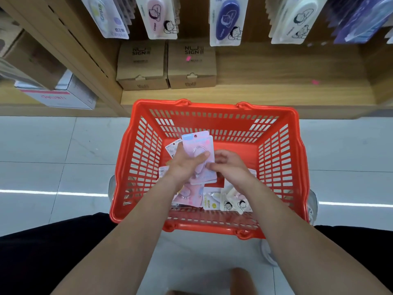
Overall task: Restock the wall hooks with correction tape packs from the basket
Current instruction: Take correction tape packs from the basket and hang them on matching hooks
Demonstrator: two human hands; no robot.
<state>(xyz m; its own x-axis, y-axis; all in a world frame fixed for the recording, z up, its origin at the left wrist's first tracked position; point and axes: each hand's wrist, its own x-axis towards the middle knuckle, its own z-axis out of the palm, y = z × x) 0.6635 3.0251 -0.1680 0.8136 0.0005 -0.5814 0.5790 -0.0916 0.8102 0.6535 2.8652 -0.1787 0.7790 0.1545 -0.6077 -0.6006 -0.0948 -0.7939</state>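
Black fabric (42, 252): seen at both lower corners, nearest the camera, over the person's legs.
Basket (144, 145): red slotted plastic, set on the pale floor tiles (42, 156) in front of the shelving.
Loose packs (236, 201): at least 3 are seen lying flat at the basket's near end: pink, yellow-printed, and white with cartoon figures.
Left hand (187, 165): closed round a pink stack (197, 143) of correction tape packs, thumb laid across the front; the stack is held upright above the basket floor.
Right hand (229, 165): fingers are curled, tips brought against the stack's right edge; whether that edge is pinched cannot be told.
Step in hand: judged as matching packs being gathered and squared; nothing is yet raised toward the wall.
Cardboard boxes (141, 67): 2 are stood side by side on the low wooden shelf (276, 92) beyond the basket.
Hanging packs (158, 15): rows are seen along the top edge, pink, dark blue and white among them; the hooks themselves are hidden.
Next move: the punched holes would need to be lined up, then the stack raised to the pink row and threaded onto its hook, gripped firmly so that no pack slips out.
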